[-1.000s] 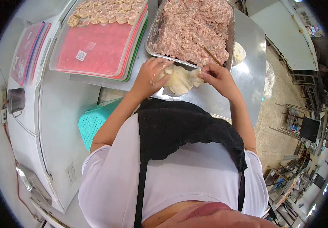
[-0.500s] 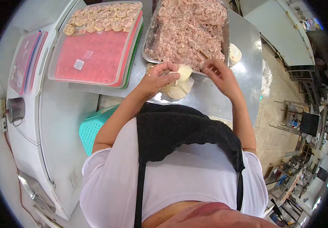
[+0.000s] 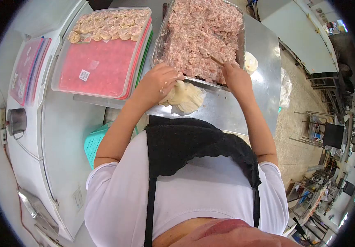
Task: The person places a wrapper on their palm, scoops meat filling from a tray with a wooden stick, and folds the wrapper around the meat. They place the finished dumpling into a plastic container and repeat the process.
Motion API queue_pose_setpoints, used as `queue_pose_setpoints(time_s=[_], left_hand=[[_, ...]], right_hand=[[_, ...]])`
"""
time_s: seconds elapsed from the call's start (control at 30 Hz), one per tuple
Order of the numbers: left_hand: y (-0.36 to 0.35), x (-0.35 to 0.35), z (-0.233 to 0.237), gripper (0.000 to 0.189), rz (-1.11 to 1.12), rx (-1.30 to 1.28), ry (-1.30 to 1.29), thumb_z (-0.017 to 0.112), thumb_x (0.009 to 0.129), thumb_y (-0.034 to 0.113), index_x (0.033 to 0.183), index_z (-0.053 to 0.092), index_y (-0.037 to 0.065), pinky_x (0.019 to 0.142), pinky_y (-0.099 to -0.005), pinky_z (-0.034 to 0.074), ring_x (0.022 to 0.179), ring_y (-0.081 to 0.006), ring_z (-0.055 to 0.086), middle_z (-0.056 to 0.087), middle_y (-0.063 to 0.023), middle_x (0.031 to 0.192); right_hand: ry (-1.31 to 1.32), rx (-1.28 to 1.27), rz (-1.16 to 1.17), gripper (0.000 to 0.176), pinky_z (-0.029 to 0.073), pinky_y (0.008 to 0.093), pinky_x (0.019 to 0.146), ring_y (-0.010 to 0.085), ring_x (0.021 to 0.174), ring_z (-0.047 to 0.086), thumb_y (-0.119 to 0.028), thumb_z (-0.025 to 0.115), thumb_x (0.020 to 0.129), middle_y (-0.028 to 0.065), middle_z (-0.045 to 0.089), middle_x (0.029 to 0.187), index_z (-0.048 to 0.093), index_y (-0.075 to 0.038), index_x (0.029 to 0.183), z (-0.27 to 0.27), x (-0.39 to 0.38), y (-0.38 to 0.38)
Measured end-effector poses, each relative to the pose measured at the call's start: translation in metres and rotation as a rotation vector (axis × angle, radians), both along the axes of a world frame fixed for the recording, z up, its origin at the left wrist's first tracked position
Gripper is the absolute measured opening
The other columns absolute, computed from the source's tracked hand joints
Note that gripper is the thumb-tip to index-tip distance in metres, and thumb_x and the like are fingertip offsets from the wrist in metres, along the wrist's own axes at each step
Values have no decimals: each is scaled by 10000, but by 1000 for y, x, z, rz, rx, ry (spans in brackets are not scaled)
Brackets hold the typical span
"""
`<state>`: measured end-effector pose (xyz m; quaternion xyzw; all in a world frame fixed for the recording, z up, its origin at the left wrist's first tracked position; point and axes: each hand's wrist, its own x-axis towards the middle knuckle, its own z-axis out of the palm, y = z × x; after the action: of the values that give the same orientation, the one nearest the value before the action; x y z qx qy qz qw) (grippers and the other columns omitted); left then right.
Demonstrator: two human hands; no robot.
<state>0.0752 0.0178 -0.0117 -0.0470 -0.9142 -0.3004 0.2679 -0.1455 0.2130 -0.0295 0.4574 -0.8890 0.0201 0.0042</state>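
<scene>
Probably soft, the wrappers (image 3: 189, 99) beside the tray (image 3: 206, 83) want edge-pinching; right hand (image 3: 235, 77) grips a stick (image 3: 216, 61), left hand (image 3: 157, 83) curls, hold unclear.

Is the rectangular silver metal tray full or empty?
Largely full: pale pink minced meat spreads across the tray, with side wall bare at right; depth can't be told.

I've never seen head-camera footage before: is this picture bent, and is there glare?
In the head view, the edges bow strongly and the corners go black; in the head view, pale glare lies on the metal table right of the meat tray; in the head view, clutter at far right is squeezed too small to identify.
</scene>
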Motion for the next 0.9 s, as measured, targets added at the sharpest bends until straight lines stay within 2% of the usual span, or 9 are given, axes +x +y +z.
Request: queue_pose_setpoints(time_s=[0.07,0.2,0.27,0.3,0.37,0.47,0.6,0.67,0.9], left_hand=[[-1,3,3,66,48,33,-216,606,757,30,822,600,32,747,-349,464,852,-287,568,612,-112,887],[5,3,-14,72,15,195,-182,609,788,39,826,550,25,731,-343,468,823,-248,588,614,-113,880],[13,5,-14,122,-13,720,-423,611,835,80,825,498,35,733,-311,477,827,-165,599,635,-94,902],[16,3,-25,122,-12,724,-423,611,835,80,825,498,35,733,-311,477,827,-165,599,635,-94,902],[23,-3,-59,124,-123,1239,-446,582,900,138,953,539,34,792,-291,467,914,-121,589,633,-55,990],[39,-7,-65,192,-63,1641,-402,547,940,183,1031,608,25,787,-293,469,897,-119,591,641,-27,997],[37,0,-62,250,-4,1217,-586,549,936,223,1063,661,38,782,-303,476,924,-148,612,657,-42,930],[37,1,-55,253,71,505,-486,558,918,253,1006,695,60,799,-302,478,933,-191,631,674,-90,942],[20,-12,-68,247,173,695,-397,573,897,227,1050,682,68,800,-288,482,866,-192,648,689,-106,955]], right_hand=[[11,34,-23,148,507,466,696,358,821,639,-140,518,865,150,640,851,578,-45,962,-1,1,1],[-86,-105,7,169,503,447,678,352,796,641,-189,503,885,146,639,806,589,-74,973,2,-16,24],[-108,-142,22,178,501,444,672,353,793,638,-200,499,892,145,642,832,592,-81,986,-1,-25,25],[-66,-185,82,186,501,444,659,350,783,638,-214,502,899,142,643,852,597,-86,995,-2,-31,21],[-25,-229,142,194,501,444,647,347,774,638,-228,505,907,139,645,873,602,-90,1003,-8,-38,13],[41,-35,125,204,501,440,623,328,761,642,-249,522,912,124,647,906,605,-102,1027,-19,-36,3],[-58,-213,202,192,502,433,596,304,733,647,-273,536,909,98,654,838,633,-127,988,-14,-20,11],[-89,-195,232,188,503,429,593,301,724,646,-275,540,906,91,655,812,644,-132,969,-16,-11,10],[-180,-153,351,209,505,417,625,303,722,644,-296,572,891,97,660,786,670,-116,931,-16,13,-2]])
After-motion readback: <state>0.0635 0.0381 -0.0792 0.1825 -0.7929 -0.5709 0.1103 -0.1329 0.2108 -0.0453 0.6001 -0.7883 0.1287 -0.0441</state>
